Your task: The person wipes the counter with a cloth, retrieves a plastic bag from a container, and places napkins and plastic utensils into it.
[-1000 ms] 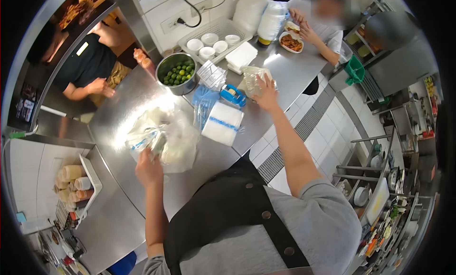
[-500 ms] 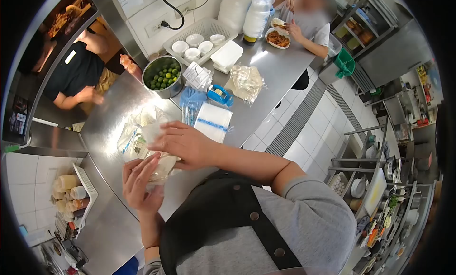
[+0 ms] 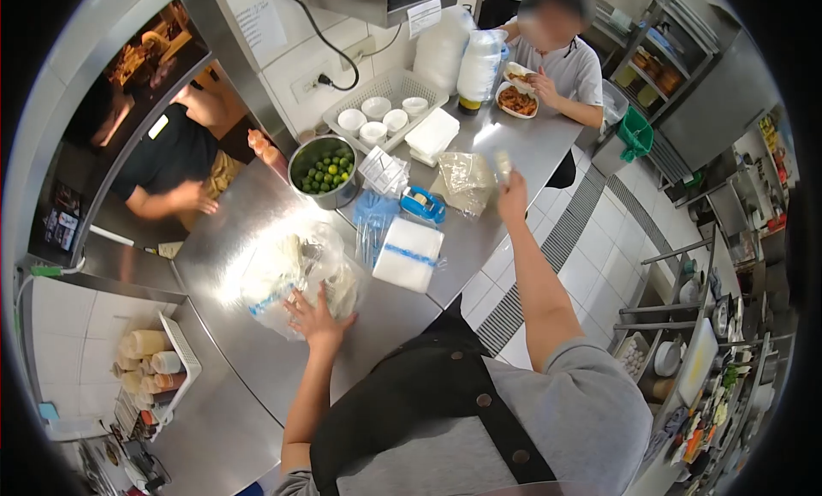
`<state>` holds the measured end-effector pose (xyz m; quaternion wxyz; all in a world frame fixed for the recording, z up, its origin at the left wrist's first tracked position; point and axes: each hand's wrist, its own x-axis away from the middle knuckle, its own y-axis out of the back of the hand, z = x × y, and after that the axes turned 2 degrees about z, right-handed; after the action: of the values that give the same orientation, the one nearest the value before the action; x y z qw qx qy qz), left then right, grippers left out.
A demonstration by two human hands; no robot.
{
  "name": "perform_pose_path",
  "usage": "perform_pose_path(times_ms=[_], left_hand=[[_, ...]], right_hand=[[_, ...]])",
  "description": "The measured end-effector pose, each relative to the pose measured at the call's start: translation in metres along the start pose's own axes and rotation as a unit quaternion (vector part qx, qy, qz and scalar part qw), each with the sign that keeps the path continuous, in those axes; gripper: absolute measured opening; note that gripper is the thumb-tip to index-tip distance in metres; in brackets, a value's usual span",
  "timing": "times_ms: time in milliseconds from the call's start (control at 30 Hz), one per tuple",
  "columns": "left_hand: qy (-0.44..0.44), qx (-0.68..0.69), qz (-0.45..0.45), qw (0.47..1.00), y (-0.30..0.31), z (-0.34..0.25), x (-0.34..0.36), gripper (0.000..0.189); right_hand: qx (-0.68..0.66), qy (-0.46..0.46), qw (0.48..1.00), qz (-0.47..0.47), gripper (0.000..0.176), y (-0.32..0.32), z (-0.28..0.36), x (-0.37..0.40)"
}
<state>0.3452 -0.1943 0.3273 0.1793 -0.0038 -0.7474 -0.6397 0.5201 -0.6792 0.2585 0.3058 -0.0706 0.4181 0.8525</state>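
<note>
My left hand (image 3: 321, 323) lies with fingers spread on a clear plastic bag (image 3: 342, 256) on the steel counter. The bag holds pale contents that I cannot make out, and there are blue marks near its lower edge. My right hand (image 3: 512, 194) is raised out over the counter's right edge, its fingers closed on a small pale item (image 3: 503, 162) smeared by motion. Beside that hand lie flat clear plastic packets (image 3: 465, 181). A stack of white sheets with a blue band (image 3: 409, 254) is between my two hands.
A pot of green limes (image 3: 324, 172) stands behind the bag. Near it are a blue tape dispenser (image 3: 423, 205), a crate with white cups (image 3: 394, 89) and white napkins (image 3: 432, 134). A co-worker (image 3: 561, 76) holds food containers at the far end. Another person (image 3: 175, 153) stands beyond the left opening.
My hands have come apart: the left now rests on the bag, and the right has swung far right with the small pale item. The view has shifted slightly.
</note>
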Motion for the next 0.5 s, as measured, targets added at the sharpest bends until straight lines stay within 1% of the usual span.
perform_pose_path(times_ms=[67, 167, 233, 267, 333, 367, 433, 467, 500], left_hand=[[0.009, -0.013, -0.017, 1.0, -0.006, 0.019, -0.029, 0.119], [0.031, 0.001, -0.057, 0.998, 0.012, 0.042, -0.072, 0.115], [0.051, 0.012, -0.076, 0.996, 0.02, 0.067, -0.106, 0.115], [0.062, 0.015, -0.058, 0.996, 0.026, 0.079, -0.124, 0.115], [0.086, 0.022, -0.025, 0.996, 0.041, 0.102, -0.16, 0.116], [0.072, 0.007, -0.022, 0.997, 0.033, 0.129, -0.19, 0.112], [0.088, 0.023, -0.022, 0.996, 0.019, 0.174, -0.244, 0.107], [0.095, 0.031, -0.02, 0.995, 0.014, 0.186, -0.26, 0.105], [0.08, 0.023, -0.033, 0.996, 0.006, 0.193, -0.268, 0.102]], right_hand=[[0.029, 0.034, 0.995, 0.094, 0.062, -0.021, -0.01, 0.011], [0.062, -0.056, 0.989, 0.122, 0.078, -0.016, 0.021, 0.024], [0.051, -0.026, 0.995, 0.077, 0.077, -0.02, 0.019, 0.036], [0.046, -0.01, 0.997, 0.054, 0.076, -0.023, 0.019, 0.041], [0.043, 0.014, 0.998, 0.045, 0.077, -0.023, 0.015, 0.047], [0.042, 0.026, 0.998, 0.039, 0.077, -0.022, 0.015, 0.048], [0.043, 0.022, 0.998, 0.042, 0.077, -0.019, 0.019, 0.049], [0.045, 0.019, 0.998, 0.043, 0.076, -0.017, 0.019, 0.049], [0.047, 0.017, 0.998, 0.043, 0.076, -0.014, 0.021, 0.049]])
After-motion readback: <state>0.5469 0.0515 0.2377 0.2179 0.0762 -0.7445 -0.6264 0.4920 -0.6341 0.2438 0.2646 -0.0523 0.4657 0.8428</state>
